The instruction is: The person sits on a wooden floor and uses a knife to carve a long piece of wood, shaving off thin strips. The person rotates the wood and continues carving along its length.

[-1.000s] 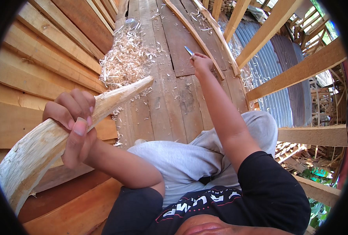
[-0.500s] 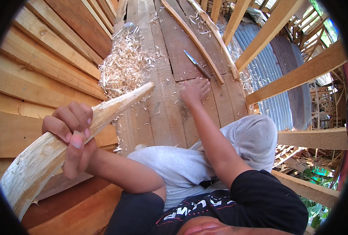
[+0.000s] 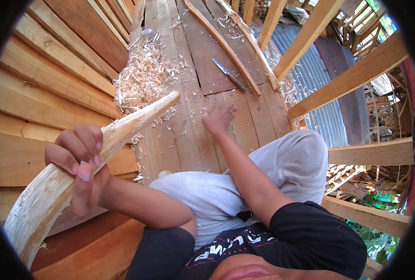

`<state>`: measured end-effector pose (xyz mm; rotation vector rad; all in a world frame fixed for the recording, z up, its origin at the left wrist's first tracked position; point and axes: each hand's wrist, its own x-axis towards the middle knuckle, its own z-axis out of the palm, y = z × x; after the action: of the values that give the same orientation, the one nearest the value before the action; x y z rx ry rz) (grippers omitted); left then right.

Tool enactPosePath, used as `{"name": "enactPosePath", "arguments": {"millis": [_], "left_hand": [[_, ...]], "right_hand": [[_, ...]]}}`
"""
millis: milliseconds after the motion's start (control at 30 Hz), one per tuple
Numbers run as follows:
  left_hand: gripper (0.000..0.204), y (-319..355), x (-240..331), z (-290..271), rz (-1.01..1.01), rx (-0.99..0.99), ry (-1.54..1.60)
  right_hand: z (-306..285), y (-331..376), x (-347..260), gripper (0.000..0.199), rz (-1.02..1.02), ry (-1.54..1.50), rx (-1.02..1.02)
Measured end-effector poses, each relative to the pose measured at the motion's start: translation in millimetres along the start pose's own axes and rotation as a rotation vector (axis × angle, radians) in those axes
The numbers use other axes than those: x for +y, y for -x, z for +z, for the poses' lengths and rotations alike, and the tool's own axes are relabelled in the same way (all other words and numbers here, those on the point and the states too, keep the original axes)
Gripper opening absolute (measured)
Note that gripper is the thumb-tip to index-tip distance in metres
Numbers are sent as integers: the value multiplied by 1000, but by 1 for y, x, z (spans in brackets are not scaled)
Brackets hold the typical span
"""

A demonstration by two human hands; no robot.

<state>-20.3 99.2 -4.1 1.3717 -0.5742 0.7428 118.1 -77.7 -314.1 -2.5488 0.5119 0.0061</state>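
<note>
So the left hand (image 3: 79,161) was wrapped around a chunky, curved piece of pale wood (image 3: 39,198), thumb on the near side and fingers over the top, with the wood's fat end down at the lower left and its narrower tip sticking up over the floor toward the middle. The right hand (image 3: 219,119) was loose and open, fingers spread, hovering over or resting on the plank floor (image 3: 193,140), honestly can't tell if it was touching. Just beyond those fingers, a knife (image 3: 229,75) lay on a darker board (image 3: 200,44), blade pointing away to the left and dark handle on the near side. Right next to that was a long thin wood strip (image 3: 227,45), with a paler, rougher strip (image 3: 254,39) further right. Between the wood's tip and a small clear container (image 3: 147,33) sat a big messy heap of shavings (image 3: 144,79), with curls scattered all around. Left side was all wooden boards (image 3: 63,88); off to the right, past some upright posts (image 3: 305,39), you had corrugated metal sheets (image 3: 319,79).
</note>
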Motion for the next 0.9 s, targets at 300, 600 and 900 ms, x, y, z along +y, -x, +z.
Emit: {"name": "enactPosePath", "arguments": {"millis": [300, 600, 900], "left_hand": [[22, 2, -2, -1, 30, 71, 63], [22, 1, 0, -2, 1, 64, 49], [21, 1, 0, -8, 15, 10, 74]], "right_hand": [[-8, -82, -1, 60, -563, -201, 27], [43, -64, -24, 70, -633, 167, 60], [85, -132, -56, 51, -1098, 131, -16]]}}
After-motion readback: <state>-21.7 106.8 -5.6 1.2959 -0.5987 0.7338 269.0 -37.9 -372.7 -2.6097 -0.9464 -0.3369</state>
